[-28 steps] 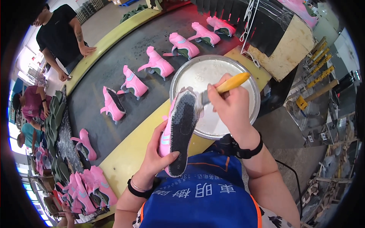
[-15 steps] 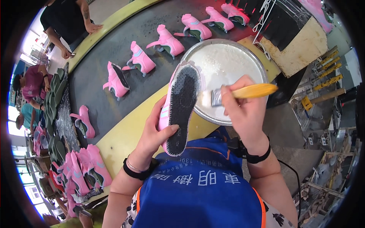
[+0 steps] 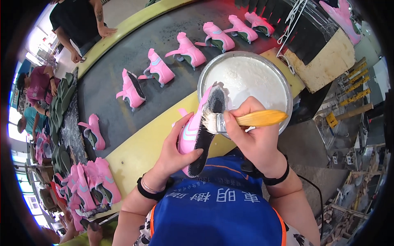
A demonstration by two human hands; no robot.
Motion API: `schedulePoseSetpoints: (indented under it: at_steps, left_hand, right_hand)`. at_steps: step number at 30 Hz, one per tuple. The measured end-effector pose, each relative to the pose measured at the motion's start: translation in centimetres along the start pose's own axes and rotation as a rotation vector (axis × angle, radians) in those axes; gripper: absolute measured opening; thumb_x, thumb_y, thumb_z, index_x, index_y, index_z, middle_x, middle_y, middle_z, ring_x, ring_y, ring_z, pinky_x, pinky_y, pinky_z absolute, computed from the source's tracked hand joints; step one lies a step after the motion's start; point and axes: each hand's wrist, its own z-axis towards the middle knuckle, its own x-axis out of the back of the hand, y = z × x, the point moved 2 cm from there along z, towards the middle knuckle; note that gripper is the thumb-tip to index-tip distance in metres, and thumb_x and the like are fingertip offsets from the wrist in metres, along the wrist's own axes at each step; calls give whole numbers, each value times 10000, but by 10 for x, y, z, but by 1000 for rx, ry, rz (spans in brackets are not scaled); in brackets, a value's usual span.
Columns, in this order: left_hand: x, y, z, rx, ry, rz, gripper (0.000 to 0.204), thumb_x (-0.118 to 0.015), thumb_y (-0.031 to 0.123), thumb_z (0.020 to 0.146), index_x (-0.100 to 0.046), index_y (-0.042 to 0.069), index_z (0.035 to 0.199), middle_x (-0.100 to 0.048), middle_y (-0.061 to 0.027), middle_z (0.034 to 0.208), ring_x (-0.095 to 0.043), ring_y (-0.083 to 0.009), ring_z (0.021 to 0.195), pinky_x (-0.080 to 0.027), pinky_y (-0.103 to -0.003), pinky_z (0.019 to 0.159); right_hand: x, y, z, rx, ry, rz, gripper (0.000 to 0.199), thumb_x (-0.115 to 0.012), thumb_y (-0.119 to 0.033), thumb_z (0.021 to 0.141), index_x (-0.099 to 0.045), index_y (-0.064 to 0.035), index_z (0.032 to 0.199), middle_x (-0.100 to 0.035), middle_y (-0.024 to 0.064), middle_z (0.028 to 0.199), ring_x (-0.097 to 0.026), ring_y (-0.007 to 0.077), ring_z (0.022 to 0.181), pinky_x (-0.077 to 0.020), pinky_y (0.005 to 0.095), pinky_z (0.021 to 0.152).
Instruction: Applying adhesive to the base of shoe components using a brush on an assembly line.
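Note:
My left hand [image 3: 177, 149] is wrapped round a pink shoe upper [image 3: 189, 136], its thumb pressed on the dark, stitched underside. The upper is tilted, toe end away from me, over the near rim of a round metal pan [image 3: 200, 85] of white liquid. My right hand [image 3: 258, 137] grips the yellow handle of a flat paintbrush [image 3: 262, 118]. The pale bristles touch the underside along its edge near the middle. Part of the underside is hidden behind the brush.
Several pink uppers [image 3: 159, 69] stand in a row on the dark belt [image 3: 111, 88], beyond the yellow edge board [image 3: 141, 153]. More uppers [image 3: 98, 180] are bunched at left, beside stacked green soles [image 3: 59, 108]. A person [image 3: 76, 26] stands across the belt; other people are at left.
The brush has moved left, from beside the upper onto its underside. My left hand has turned the upper so more of its pink side shows. The view has shifted slightly.

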Motion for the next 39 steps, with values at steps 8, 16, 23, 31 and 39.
schedulePoseSetpoints:
  at_steps: [8,16,23,31,39]
  left_hand:
    - [18,8,-10,79,-216,-77,899,-771,100,717,-408,-17,1531,-549,-145,1414,-524,-225,1331,-386,-370,1134]
    - [30,13,-25,190,-57,-396,922,-765,261,768,-355,-17,1546,-591,-172,1374,-622,-254,1229,-472,-386,1077]
    - [42,1,-28,46,11,-274,872,-728,210,809,-333,-4,1556,-580,-161,1387,-609,-245,1241,-473,-375,1075]
    - [163,-56,-34,30,712,-585,666,-624,102,916,-356,39,1522,-596,-117,1296,-652,-222,1115,-561,-349,942]
    - [333,-120,-9,86,1131,44,906,-779,81,725,-371,42,1532,-585,-162,1335,-628,-272,1181,-527,-378,981]
  right_hand:
    - [25,34,33,-212,138,19,191,-714,-62,935,-559,-20,832,-599,1,648,-562,38,534,-402,224,477]
    - [18,23,16,-124,263,28,168,-712,-23,941,-583,-24,834,-562,-31,691,-472,4,587,-371,203,520]
    - [-13,23,-8,-238,-33,-50,172,-731,-57,922,-591,-43,822,-518,-32,626,-476,29,568,-361,252,504]
    - [37,16,-24,-256,221,-68,133,-600,73,959,-520,-32,942,-530,14,771,-524,49,571,-426,196,514]
    - [51,35,-24,-263,332,-43,132,-591,-5,1002,-500,-56,921,-454,-6,778,-437,31,564,-355,185,510]
